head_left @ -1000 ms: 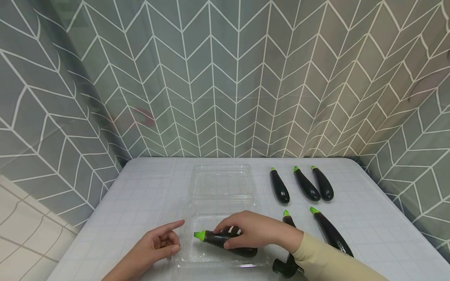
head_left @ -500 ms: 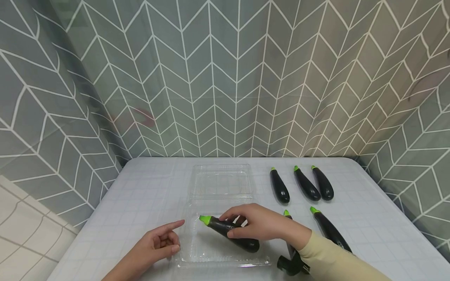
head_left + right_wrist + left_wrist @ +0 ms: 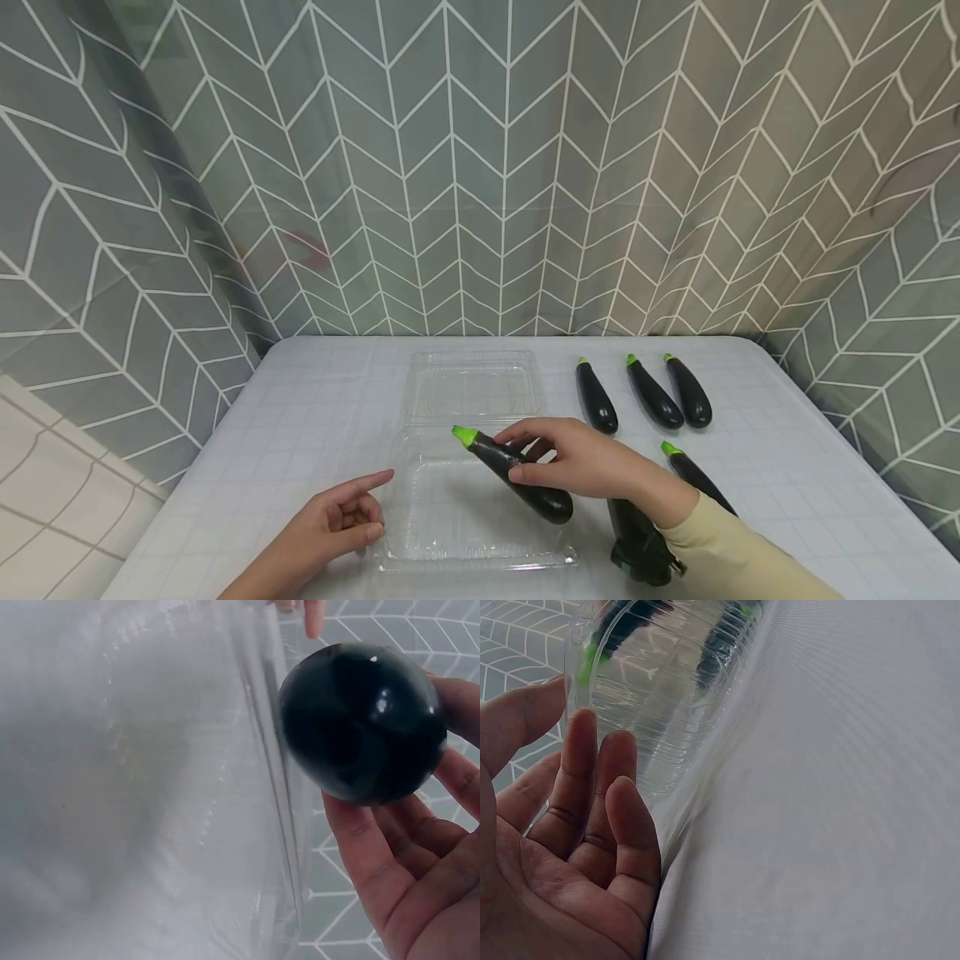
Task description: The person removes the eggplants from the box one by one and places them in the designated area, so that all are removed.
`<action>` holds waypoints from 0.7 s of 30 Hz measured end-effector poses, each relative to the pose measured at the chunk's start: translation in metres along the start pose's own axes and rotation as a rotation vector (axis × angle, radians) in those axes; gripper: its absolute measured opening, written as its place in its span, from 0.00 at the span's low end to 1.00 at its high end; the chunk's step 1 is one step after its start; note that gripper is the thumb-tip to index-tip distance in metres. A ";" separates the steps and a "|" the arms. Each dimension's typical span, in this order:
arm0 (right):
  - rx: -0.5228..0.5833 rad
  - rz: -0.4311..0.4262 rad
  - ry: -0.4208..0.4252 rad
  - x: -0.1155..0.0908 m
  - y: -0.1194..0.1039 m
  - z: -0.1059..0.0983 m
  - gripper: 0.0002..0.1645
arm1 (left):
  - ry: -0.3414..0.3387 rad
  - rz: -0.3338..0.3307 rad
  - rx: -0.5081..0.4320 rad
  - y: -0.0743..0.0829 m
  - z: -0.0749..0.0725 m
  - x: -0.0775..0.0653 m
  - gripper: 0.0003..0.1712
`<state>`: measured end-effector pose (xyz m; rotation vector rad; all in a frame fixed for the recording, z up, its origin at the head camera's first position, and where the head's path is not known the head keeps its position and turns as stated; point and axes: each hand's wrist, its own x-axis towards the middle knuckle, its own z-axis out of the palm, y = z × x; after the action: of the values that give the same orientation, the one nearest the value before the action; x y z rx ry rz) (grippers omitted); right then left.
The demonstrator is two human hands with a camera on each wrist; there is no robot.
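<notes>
An eggplant with a bright green stem is held by my right hand, thumb on the near side and fingers on the far side. It slants over the right part of a clear plastic clamshell box, stem pointing up and left. In the right wrist view the rounded dark end of the eggplant fills the grip. My left hand stays at the box's left edge with index finger stretched out and the others loosely bent. The left wrist view shows its fingertips right at the clear box wall.
The box's lid lies folded back behind it. Three eggplants lie at the back right, and another eggplant is partly behind my right sleeve. One more eggplant shows beneath my right wrist.
My right hand has lifted the eggplant from the box's base and moved it rightward and away from me, tilting it more. The left hand has not moved.
</notes>
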<state>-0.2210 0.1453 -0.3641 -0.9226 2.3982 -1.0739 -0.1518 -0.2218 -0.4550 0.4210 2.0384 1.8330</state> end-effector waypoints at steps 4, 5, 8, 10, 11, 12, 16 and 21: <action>0.006 0.039 0.052 -0.007 -0.001 -0.008 0.24 | 0.007 -0.012 0.005 0.001 0.001 0.000 0.37; 0.008 0.044 0.063 -0.009 -0.001 -0.010 0.24 | 0.003 -0.004 0.003 0.001 0.001 0.000 0.37; 0.020 0.055 0.090 -0.014 0.000 -0.016 0.24 | -0.001 0.003 -0.001 0.001 0.000 -0.001 0.37; 0.029 0.064 0.104 -0.017 0.001 -0.020 0.24 | -0.006 0.014 -0.003 0.000 0.000 -0.001 0.37; 0.034 0.065 0.112 -0.019 0.002 -0.022 0.24 | -0.009 0.018 -0.004 0.000 0.000 -0.001 0.37; 0.040 0.065 0.117 -0.021 0.003 -0.023 0.24 | -0.010 0.019 -0.003 -0.001 0.000 -0.001 0.37; 0.054 0.066 0.142 -0.027 0.009 -0.028 0.25 | -0.003 0.000 0.001 0.000 0.000 -0.001 0.37; 0.077 0.082 0.181 -0.035 0.016 -0.031 0.25 | -0.002 0.005 0.006 0.000 0.000 -0.001 0.37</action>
<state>-0.2200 0.1937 -0.3541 -0.7223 2.4942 -1.2566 -0.1509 -0.2226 -0.4551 0.4292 2.0439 1.8292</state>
